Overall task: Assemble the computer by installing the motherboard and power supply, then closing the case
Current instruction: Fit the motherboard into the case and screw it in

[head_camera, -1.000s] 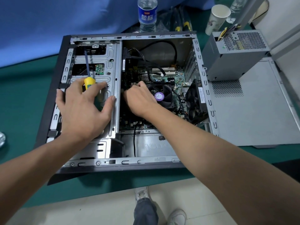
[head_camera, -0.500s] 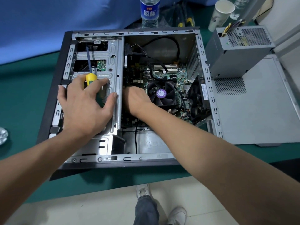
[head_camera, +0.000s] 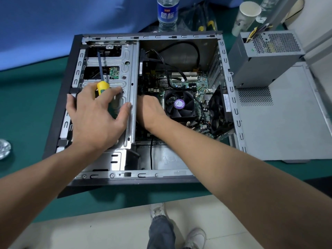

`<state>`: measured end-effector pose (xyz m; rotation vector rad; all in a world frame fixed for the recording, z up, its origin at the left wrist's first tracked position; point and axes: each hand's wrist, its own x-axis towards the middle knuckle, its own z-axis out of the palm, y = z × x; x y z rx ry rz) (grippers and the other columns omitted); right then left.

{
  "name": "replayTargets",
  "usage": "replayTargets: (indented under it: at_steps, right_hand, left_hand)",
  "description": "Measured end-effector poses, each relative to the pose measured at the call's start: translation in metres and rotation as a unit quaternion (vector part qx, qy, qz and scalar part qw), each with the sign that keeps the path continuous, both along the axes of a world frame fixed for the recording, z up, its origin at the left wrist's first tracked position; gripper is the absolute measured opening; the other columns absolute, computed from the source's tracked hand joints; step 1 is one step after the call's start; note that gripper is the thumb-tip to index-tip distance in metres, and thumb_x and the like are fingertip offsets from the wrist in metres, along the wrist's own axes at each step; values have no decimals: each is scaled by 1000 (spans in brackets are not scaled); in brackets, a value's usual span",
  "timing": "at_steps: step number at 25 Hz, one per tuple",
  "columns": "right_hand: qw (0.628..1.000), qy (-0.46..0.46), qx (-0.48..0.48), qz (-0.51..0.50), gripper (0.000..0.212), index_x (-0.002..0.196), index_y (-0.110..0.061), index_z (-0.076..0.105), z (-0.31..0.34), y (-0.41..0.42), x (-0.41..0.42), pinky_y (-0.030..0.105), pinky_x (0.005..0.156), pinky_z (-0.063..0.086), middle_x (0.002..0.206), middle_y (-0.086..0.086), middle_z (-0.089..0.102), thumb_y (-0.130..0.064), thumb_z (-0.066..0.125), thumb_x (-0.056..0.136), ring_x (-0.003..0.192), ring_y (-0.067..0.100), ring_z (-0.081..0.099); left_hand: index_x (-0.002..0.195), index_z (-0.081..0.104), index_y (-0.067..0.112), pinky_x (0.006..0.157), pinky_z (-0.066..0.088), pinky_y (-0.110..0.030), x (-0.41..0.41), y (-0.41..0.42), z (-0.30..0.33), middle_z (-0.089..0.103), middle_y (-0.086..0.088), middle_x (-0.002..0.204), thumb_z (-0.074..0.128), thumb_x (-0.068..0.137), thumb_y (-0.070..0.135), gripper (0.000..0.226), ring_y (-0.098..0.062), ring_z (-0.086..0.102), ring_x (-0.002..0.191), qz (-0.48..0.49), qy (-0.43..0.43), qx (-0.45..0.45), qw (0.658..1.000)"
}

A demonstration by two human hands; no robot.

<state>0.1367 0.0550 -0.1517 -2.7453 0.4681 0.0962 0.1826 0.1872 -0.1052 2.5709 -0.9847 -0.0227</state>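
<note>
The open computer case (head_camera: pixel 143 175) lies on its side on the green table. The motherboard (head_camera: pixel 179 81) sits inside it, with a black CPU fan (head_camera: pixel 179 104) on top. My left hand (head_camera: pixel 97 119) lies spread on the metal drive cage (head_camera: pixel 125 56), over a yellow-and-green screwdriver (head_camera: pixel 103 86) whose shaft points away from me. My right hand (head_camera: pixel 150 112) reaches into the case at the board's left edge, beside the fan; its fingers are hidden below the cage edge. The grey power supply (head_camera: pixel 260 56) stands outside the case at the right, on the loose side panel (head_camera: pixel 287 123).
A water bottle (head_camera: pixel 168 13) and a paper cup (head_camera: pixel 246 15) stand behind the case. A black rear fan (head_camera: pixel 217 112) is at the case's right wall. A glass object (head_camera: pixel 3 148) lies at the far left. The table edge runs just below the case.
My right hand has slid left off the CPU fan to the board's left edge, uncovering the fan. My left hand has stayed on the drive cage and screwdriver.
</note>
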Motion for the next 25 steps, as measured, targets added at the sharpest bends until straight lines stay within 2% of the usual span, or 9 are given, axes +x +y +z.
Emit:
replayTargets:
  at_steps: [5,8,11,14,19,22,25]
  right_hand:
    - [999,9,34,-17,23,105,-12,67,1,-5,-14,31,70,34,100,12,67,-9,47,94,97,33,61]
    - [999,16,41,-15,23,108,-12,66,5,-1,-10,31,70,37,105,11,68,-13,45,98,98,33,63]
    - [999,33,11,6,27,116,-11,62,9,5,-4,33,81,45,116,9,66,-11,41,100,107,29,62]
    - [999,35,14,11,28,119,-9,62,12,5,-9,35,86,46,116,11,65,-10,42,99,108,30,61]
    - [998,49,-9,31,26,115,-11,63,12,0,-16,33,75,37,110,11,66,-9,44,97,102,31,60]
    - [995,82,-24,47,30,125,-12,58,11,7,-12,34,81,43,117,9,64,-9,44,98,106,29,60]
    - [990,109,-52,66,42,142,-14,45,7,7,-12,33,92,43,131,7,55,-11,43,100,117,25,52]
  left_hand:
    - [129,61,32,119,4,-58,1,-1,0,46,-10,136,49,85,59,53,-27,38,135,0,-4,-5,1000]
    - [129,61,33,119,4,-58,1,-1,-2,46,-10,136,48,86,60,52,-27,39,134,-3,-4,-4,1000]
    - [129,60,34,120,4,-58,2,-1,-4,45,-9,136,48,86,59,52,-27,38,134,0,-6,0,1000]
    - [129,61,33,119,5,-58,-1,-1,-2,46,-9,135,49,86,58,51,-27,39,134,6,-4,-6,1000]
    - [128,61,32,118,5,-58,0,-1,-4,47,-10,133,50,87,57,50,-27,39,133,3,-13,-10,1000]
    - [127,61,33,118,6,-58,0,1,-8,46,-8,132,50,87,57,48,-27,40,132,2,-17,-10,1000]
    - [127,62,32,118,6,-58,0,0,-7,46,-8,132,50,86,56,49,-27,40,132,2,-8,-14,1000]
